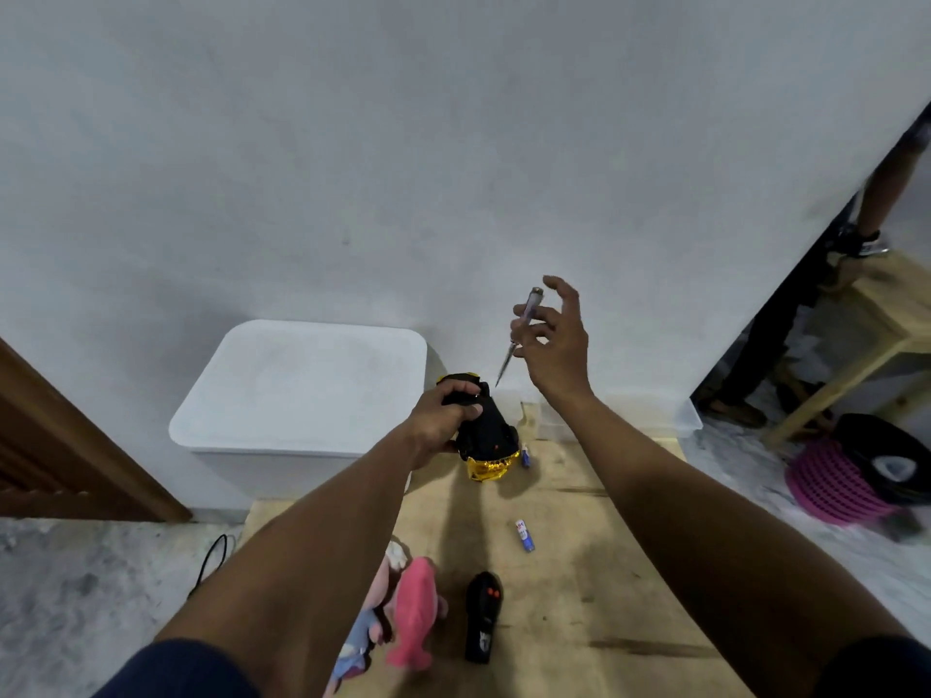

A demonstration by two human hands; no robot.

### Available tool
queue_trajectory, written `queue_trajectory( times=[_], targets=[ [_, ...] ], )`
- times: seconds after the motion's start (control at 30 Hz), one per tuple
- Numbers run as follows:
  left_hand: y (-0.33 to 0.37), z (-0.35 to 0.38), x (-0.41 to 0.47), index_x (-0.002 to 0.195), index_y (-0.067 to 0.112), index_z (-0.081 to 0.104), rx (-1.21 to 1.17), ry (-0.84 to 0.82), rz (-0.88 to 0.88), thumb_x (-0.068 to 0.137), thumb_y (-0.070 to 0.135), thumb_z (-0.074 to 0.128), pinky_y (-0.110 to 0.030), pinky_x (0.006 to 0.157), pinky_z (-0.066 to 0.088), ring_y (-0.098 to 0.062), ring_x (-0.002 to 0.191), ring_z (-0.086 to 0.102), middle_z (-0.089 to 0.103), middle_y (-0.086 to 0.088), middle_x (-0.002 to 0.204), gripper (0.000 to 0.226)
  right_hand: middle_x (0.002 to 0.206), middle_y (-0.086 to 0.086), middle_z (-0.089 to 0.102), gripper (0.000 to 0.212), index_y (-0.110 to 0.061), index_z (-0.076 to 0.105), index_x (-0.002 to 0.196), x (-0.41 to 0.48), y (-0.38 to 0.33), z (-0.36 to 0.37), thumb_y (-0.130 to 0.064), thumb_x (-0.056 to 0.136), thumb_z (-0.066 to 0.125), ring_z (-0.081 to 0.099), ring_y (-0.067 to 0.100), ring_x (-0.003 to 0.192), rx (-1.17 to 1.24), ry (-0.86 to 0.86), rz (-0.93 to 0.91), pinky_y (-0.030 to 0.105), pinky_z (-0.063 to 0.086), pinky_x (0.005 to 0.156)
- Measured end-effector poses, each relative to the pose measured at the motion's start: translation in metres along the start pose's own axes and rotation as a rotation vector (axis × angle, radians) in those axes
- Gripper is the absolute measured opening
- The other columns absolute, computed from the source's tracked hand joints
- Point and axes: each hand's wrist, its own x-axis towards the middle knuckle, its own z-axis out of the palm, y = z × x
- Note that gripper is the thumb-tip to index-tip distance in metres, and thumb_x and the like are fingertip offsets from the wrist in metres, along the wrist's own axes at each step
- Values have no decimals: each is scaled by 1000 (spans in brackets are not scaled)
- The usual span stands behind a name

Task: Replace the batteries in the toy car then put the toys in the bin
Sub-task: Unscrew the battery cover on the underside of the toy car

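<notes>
My left hand (443,420) grips a gold and black toy car (486,435), tipped up with its dark underside facing me, above the far end of a wooden board (579,571). My right hand (551,340) is raised above and to the right of the car, holding a screwdriver (521,332) with its tip pointing down toward the car. A blue and white battery (524,535) lies loose on the board. Another small battery (525,454) lies just right of the car. A white lidded bin (302,390) stands at the left against the wall.
A black remote control (482,617) and pink and blue plush toys (403,617) lie on the board near me. A clear plastic box (629,415) sits by the wall. A pink basket (831,483), a wooden bench (876,314) and a standing person (786,319) are at the right.
</notes>
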Motion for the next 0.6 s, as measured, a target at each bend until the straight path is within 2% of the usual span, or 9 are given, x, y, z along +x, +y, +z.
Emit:
queue_trajectory(
  times=[0.07, 0.13, 0.2, 0.3, 0.4, 0.5, 0.6],
  targets=[
    [-12, 2, 1, 115, 21, 64, -1, 13, -15, 94, 5, 62, -34, 62, 54, -29, 108, 60, 62, -11, 125, 27, 98, 1, 74, 43, -30, 49, 121, -6, 20, -17, -10, 88, 68, 70, 21, 75, -23, 103, 87, 46, 61, 71],
    [-24, 6, 3, 119, 20, 66, 12, 16, -22, 94, 6, 63, -35, 68, 56, -28, 109, 62, 63, -11, 125, 29, 94, -2, 73, 39, -27, 55, 117, -19, 53, -37, -8, 85, 69, 70, 17, 71, -134, 100, 202, 47, 61, 69],
    [-33, 11, 5, 119, 22, 68, 37, 16, -18, 94, 8, 65, -37, 74, 58, -28, 109, 62, 63, -11, 124, 29, 88, -4, 70, 42, -26, 59, 114, -38, 89, -56, -6, 80, 74, 70, 19, 73, -304, 10, 299, 43, 61, 70],
    [-46, 23, 11, 116, 25, 70, 71, 20, -15, 93, 12, 66, -42, 81, 60, -28, 110, 62, 63, -9, 123, 27, 80, 2, 70, 47, -17, 61, 114, -73, 144, -78, -4, 72, 77, 68, 22, 78, -621, -189, 431, 26, 52, 70],
    [-58, 35, 15, 119, 23, 67, 86, -6, -22, 94, 9, 64, -46, 86, 59, -23, 104, 62, 61, -7, 118, 28, 94, 14, 73, 45, -15, 63, 114, -104, 181, -91, -6, 71, 73, 70, 29, 84, -773, -261, 563, 30, 55, 74],
    [-70, 43, 18, 122, 18, 65, 96, -17, -36, 95, 5, 62, -44, 85, 59, -17, 95, 61, 60, -4, 112, 30, 105, 15, 68, 48, -19, 61, 116, -121, 202, -97, -4, 72, 72, 68, 33, 87, -822, -296, 622, 37, 58, 75],
    [-80, 44, 21, 121, 21, 64, 92, -21, -64, 95, 5, 62, -44, 84, 60, -23, 102, 61, 59, -8, 121, 31, 114, 12, 66, 48, -20, 58, 119, -127, 215, -101, -7, 75, 72, 64, 30, 100, -857, -322, 628, 32, 52, 80]
  ],
)
